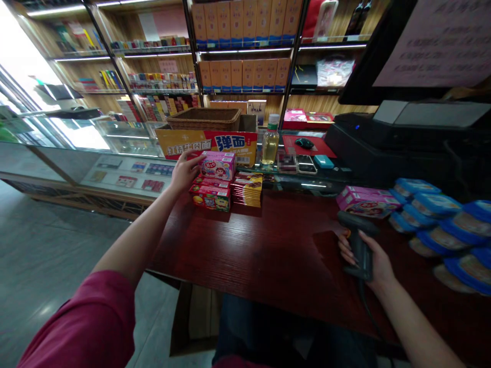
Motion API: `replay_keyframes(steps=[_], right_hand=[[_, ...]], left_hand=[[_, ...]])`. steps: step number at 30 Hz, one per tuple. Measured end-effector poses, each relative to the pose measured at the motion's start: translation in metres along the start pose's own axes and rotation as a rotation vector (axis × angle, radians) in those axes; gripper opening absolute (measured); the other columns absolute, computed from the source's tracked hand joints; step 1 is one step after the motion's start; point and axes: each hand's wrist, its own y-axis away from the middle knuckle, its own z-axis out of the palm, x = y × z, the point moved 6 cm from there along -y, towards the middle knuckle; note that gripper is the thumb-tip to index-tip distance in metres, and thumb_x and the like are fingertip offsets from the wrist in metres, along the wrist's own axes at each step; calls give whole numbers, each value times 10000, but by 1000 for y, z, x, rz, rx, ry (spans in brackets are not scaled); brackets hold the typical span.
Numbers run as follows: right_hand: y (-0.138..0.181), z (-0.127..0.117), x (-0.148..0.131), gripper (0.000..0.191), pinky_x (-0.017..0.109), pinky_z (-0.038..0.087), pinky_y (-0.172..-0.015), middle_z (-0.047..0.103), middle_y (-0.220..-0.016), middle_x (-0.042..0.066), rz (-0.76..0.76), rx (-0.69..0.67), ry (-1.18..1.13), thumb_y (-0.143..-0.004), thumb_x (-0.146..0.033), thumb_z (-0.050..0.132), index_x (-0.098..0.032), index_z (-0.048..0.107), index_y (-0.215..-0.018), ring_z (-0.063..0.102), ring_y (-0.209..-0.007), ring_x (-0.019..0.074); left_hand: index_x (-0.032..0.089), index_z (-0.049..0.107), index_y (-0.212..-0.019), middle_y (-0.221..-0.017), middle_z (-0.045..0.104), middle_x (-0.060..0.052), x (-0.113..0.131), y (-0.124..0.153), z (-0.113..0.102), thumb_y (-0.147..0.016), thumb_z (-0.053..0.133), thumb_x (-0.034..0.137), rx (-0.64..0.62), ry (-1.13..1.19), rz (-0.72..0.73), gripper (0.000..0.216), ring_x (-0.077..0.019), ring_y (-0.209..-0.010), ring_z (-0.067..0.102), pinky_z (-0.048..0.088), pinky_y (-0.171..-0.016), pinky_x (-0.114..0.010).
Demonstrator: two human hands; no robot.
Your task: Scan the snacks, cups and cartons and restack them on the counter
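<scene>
Right hand (380, 263) has fingers wrapped round black scanner (361, 250) over right side of desk (249, 250). Left hand (186, 174) touches pink box (218, 166) stacked on red boxes (210, 199), which sit beside yellow packs (248, 189); cannot tell if its fingers grip. Other pink boxes (366, 201) lie next to blue-lidded tubs (437, 202), beyond scanner.

Premises: shop interior

Rear: dark-framed shelving (193, 56) with wood-grain backing (128, 23); strip lights (57, 10) run along it. Glare (28, 56) washes out the far left. A glass display case (53, 166) with a wooden base (103, 207) stands on grey, reflective flooring (53, 248). Foreground counter (276, 250): dark reddish wood, glossy.
</scene>
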Motion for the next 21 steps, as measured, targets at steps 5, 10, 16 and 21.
replay_keyframes(steps=[5,10,16,21], right_hand=[[-1,-1,0,241,181,408,-327,502,-706,19,-12,-11,20,-758,-416,788,-217,678,-836,390,-494,103],[-2,1,-2,238,204,395,-316,509,-702,14,-40,-42,28,-775,-416,770,-220,664,-859,409,-484,117],[0,5,-6,268,183,371,-332,510,-682,-3,-84,-68,-30,-774,-423,762,-206,628,-854,409,-473,104],[2,-10,-12,270,175,354,-344,509,-675,-25,-109,-65,-95,-810,-437,719,-207,597,-883,411,-462,97]], left_hand=[[279,695,-1323,-1434,557,-92,1,1,2,-884,640,231,-20,-36,-2,445,-271,-1297,545,413,-1170,-510],[315,625,-1412,-1517,523,-90,11,8,-6,-884,693,312,23,-38,-29,532,-304,-1386,501,369,-1206,-536],[374,632,-1384,-1510,558,-39,84,29,9,-887,740,317,165,92,27,512,-333,-1481,410,228,-1296,-575],[388,655,-1349,-1459,621,-19,195,59,102,-911,716,280,-60,252,260,456,-324,-1436,492,317,-1267,-570]])
